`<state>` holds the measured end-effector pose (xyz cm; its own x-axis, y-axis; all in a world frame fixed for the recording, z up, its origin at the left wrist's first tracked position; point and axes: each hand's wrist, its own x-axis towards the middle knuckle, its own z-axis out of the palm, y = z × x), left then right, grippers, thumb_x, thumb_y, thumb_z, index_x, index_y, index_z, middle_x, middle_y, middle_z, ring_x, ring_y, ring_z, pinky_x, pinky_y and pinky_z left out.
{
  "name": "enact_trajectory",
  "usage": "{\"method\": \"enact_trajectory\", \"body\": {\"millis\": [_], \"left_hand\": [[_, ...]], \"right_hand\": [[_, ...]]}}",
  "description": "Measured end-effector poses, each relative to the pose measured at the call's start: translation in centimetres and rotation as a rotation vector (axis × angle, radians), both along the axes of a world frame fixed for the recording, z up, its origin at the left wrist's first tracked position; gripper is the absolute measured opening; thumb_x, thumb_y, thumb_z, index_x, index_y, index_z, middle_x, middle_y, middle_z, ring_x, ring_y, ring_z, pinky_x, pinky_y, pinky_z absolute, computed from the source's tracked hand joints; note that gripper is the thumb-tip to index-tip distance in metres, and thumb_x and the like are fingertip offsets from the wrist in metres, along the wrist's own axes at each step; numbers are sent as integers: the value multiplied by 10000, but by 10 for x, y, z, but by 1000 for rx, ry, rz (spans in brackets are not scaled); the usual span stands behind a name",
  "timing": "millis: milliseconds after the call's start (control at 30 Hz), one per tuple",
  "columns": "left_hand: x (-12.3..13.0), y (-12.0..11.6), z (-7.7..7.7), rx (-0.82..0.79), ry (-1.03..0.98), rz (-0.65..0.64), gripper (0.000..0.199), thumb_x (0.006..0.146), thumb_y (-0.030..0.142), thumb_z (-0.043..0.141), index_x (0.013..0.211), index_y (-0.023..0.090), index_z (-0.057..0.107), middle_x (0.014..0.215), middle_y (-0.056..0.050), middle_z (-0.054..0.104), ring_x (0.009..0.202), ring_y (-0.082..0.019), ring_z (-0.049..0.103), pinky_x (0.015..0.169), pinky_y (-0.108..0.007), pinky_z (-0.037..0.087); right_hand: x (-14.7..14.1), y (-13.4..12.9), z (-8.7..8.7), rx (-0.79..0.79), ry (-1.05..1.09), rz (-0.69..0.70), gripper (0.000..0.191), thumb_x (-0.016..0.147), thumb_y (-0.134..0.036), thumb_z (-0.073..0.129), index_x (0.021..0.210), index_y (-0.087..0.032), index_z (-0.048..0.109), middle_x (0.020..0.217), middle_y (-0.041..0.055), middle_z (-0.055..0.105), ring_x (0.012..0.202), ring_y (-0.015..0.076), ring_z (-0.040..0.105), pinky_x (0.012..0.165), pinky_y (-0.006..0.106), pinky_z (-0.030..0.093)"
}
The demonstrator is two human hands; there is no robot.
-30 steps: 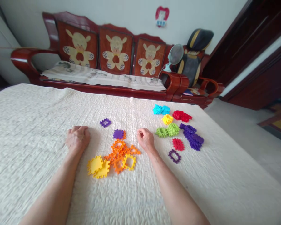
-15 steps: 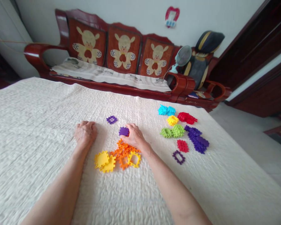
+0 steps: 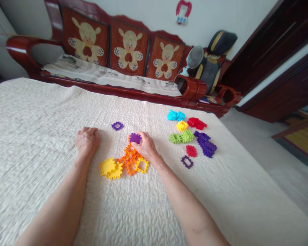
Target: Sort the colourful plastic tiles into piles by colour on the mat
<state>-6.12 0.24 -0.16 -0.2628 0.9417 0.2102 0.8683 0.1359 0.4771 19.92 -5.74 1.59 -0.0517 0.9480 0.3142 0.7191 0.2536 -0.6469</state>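
My right hand [image 3: 146, 146] pinches a solid purple square tile [image 3: 135, 138] with notched edges by its right side. Just beneath it lies a heap of orange notched frames [image 3: 129, 155]; one orange edge shows at the tile's left. A yellow frame [image 3: 142, 165] rests on the heap's right side, and two solid yellow tiles [image 3: 107, 166] overlap at its left. My left hand [image 3: 88, 141] rests on the cover in a loose fist, with nothing showing from it. Between and beyond the hands lies a purple window-shaped piece [image 3: 117, 126].
To the right stand piles of blue [image 3: 176, 115], yellow [image 3: 182, 126], green [image 3: 181, 137], red [image 3: 196, 123] and purple pieces [image 3: 205, 144]. A red tile [image 3: 191, 151] and a purple frame [image 3: 187, 162] lie nearer. A wooden sofa [image 3: 113, 87] stands behind the quilted white cover [image 3: 133, 208].
My right hand has moved the purple tile slightly toward the orange heap, and an orange edge now shows beside it. My left hand stays put; the whole view has shifted a little.
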Motion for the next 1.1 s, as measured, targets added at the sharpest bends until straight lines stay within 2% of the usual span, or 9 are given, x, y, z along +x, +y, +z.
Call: {"method": "enact_trajectory", "body": {"millis": [167, 267, 400, 500, 767, 900, 1100], "left_hand": [[-6, 2, -4, 29, -41, 18, 403, 920, 278, 401, 1133, 176, 727, 1211, -141, 666, 1178, -332, 573, 1056, -499, 472], [-7, -4, 1, -9, 23, -80, 402, 926, 254, 380, 1109, 157, 725, 1248, -146, 657, 1202, -310, 564, 1093, -465, 436], [-6, -24, 10, -62, 117, -245, 367, 934, 266, 401, 1092, 161, 715, 1288, -132, 637, 1185, -273, 567, 1078, -407, 431], [-4, -47, 13, -84, 160, -263, 369, 942, 291, 398, 1075, 157, 715, 1240, -141, 649, 1146, -264, 584, 1064, -389, 429], [-1, -106, 9, -98, 194, -40, 442, 953, 396, 382, 1227, 162, 638, 1330, -178, 575, 1296, -350, 448, 1059, -541, 394], [7, -117, 9, -83, 207, -17, 478, 974, 389, 287, 1252, 169, 608, 1333, -183, 558, 1302, -350, 435, 1049, -544, 384], [14, -120, 13, -56, 241, -7, 458, 974, 357, 272, 1199, 162, 620, 1279, -190, 577, 1265, -348, 459, 1018, -517, 390]], "right_hand": [[24, -39, -8, 41, 77, -120, 504, 757, -224, 704, 1246, -190, 586, 1187, 105, 650, 1138, 232, 615, 1021, 376, 495], [42, -66, -14, 50, 112, -205, 534, 742, -210, 693, 1264, -198, 579, 1194, 112, 645, 1125, 243, 618, 984, 387, 518], [63, -97, -17, 82, 106, -252, 533, 743, -199, 665, 1268, -199, 578, 1204, 116, 638, 1148, 256, 607, 1003, 415, 511], [74, -113, -18, 101, 57, -227, 520, 756, -191, 651, 1270, -201, 576, 1223, 121, 632, 1170, 269, 592, 1050, 451, 478], [81, -123, -32, 112, 25, -193, 488, 762, -200, 637, 1247, -166, 588, 1227, 151, 644, 1156, 287, 596, 1044, 472, 472], [81, -123, -35, 135, 39, -187, 475, 766, -199, 619, 1239, -159, 591, 1232, 159, 645, 1176, 291, 590, 1045, 472, 469], [80, -125, -34, 143, 68, -169, 516, 769, -192, 614, 1282, -157, 567, 1294, 156, 631, 1215, 284, 577, 1080, 462, 447]]}}
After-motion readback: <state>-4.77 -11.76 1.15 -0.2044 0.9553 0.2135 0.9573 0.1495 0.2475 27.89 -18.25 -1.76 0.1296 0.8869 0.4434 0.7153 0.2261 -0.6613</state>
